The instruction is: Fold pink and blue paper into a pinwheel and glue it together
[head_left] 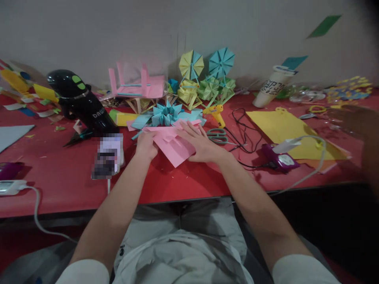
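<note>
A sheet of pink paper (pixel 176 154), folded along its far side, lies on the red table with one corner toward me. My left hand (pixel 147 145) is closed on its left corner, fingers curled at the edge. My right hand (pixel 200 144) lies on the right part of the paper, fingers stretched out and pressing on the fold. Just beyond both hands sits a blue folded-paper star (pixel 166 113). Near my right hand are green-handled scissors (pixel 217 136) and a yellow glue gun (pixel 218 114).
A phone (pixel 108 156) and a black tumbler (pixel 84 102) stand at left. At right are a purple power socket (pixel 280 158), cables and yellow paper sheets (pixel 284 126). Folded-paper models (pixel 192 65) line the back. Another person's blurred arm (pixel 368 138) reaches in at far right.
</note>
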A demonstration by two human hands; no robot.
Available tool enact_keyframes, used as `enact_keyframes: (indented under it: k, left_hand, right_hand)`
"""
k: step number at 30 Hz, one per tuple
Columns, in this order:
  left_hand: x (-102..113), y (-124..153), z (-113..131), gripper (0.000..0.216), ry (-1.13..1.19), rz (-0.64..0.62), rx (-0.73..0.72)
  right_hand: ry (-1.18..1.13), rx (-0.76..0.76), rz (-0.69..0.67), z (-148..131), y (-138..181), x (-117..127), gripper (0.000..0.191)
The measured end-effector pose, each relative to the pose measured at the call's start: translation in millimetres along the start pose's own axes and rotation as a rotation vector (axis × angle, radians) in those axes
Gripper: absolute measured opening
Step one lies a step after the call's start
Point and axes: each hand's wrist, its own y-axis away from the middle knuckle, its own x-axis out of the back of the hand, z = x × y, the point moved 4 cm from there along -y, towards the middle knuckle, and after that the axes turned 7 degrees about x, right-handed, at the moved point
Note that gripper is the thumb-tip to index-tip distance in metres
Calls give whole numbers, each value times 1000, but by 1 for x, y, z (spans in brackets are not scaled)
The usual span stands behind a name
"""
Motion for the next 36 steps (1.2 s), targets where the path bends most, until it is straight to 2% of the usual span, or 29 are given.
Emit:
enact_keyframes:
  k: [5,10,14,17,22,25,28,30,32,34,36]
  left_hand:
    - [-4,5,1,20,-6,-63,9]
    - [-5,6,-1,14,-46,-132,38]
    - [-5,7,-3,6,-80,-198,78]
    - [-6,9,-3,2,-84,-190,92]
    - [-8,13,-4,4,-120,-183,101]
    - [-8,14,-4,5,-143,-195,114]
    - [-9,17,0,23,-138,-230,110]
    - [-11,20,4,37,-124,-271,80]
    - [-14,23,6,45,-121,-319,33]
    - [-17,26,6,45,-135,-365,-6]
    - [-20,26,4,44,-153,-389,-40]
  right_hand:
    - [-2,-45,87,13,-3,-2,91]
    - [-79,-11,253,21,-5,2,80]
    - [-132,7,364,23,-3,9,62]
    - [-137,-33,431,25,-1,11,46]
    - [-165,-28,426,27,-1,9,37]
    - [-195,-94,437,31,0,9,37]
    - [-244,-185,511,35,1,10,29]
    - [-325,-271,578,39,1,9,22]
    - [-468,-358,615,43,1,6,25]
    - [-653,-418,616,44,0,1,27]
    - [-827,-443,561,42,-1,-5,32]
